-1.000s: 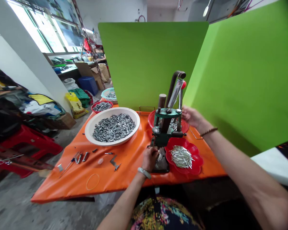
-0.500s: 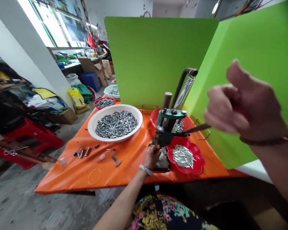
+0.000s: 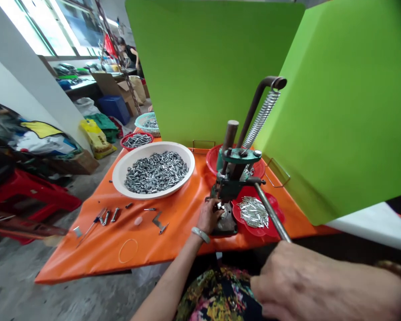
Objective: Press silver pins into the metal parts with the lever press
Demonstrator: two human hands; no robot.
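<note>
A green hand press (image 3: 235, 178) with a coil spring (image 3: 262, 117) stands on the orange-covered table. My right hand (image 3: 287, 278) is wrapped round the end of its steel lever (image 3: 273, 214), which slants down toward me. At the press base (image 3: 225, 225), below the ram, my left hand (image 3: 210, 216) has its fingers bent together. Whatever those fingers hold is hidden; a small shiny spot shows beside the fingertips. Right of the base, a red scalloped dish (image 3: 276, 227) holds slim silvery metal pins (image 3: 254, 211). A red bowl (image 3: 213, 160) with metal parts sits behind the press.
A wide white basin (image 3: 118, 178) of grey metal parts stands to the left. Wrenches (image 3: 115, 215), a bent metal bracket (image 3: 158, 222) and a rubber band (image 3: 128, 250) lie in front. Green panels (image 3: 207, 67) rise behind and right. Another person (image 3: 130, 53) sits far back.
My right hand has brought the lever down and toward me. My left hand stays at the press base. The view has shifted slightly.
</note>
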